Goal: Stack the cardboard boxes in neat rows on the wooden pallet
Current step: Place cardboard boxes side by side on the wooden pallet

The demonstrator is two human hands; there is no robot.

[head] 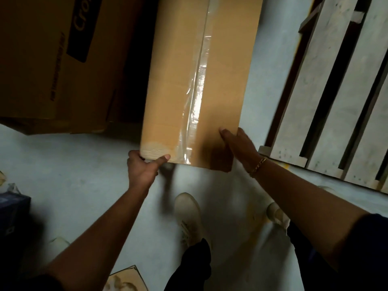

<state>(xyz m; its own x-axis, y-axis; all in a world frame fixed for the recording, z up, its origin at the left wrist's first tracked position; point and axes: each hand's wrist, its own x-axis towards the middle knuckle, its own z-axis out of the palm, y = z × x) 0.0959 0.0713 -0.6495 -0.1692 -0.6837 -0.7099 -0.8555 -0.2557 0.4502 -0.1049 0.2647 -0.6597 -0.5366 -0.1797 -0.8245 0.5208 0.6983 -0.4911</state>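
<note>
A long tan cardboard box (pixel 178 80) with clear tape down its middle runs away from me, its near end above the floor. My left hand (pixel 142 166) grips the near left corner, thumb on top. Over the near right corner my right hand (pixel 239 143) curls, thumb on the top face. The pale wooden pallet (pixel 327 101) lies on the floor to the right of the box, with dark gaps between its slats.
A large brown carton (pixel 48 59) with a black printed label stands at the left. A dark blue box (pixel 12 208) sits at the left edge. My feet in pale shoes (pixel 189 217) stand on the grey floor below the box. Torn cardboard (pixel 126 280) lies near the bottom.
</note>
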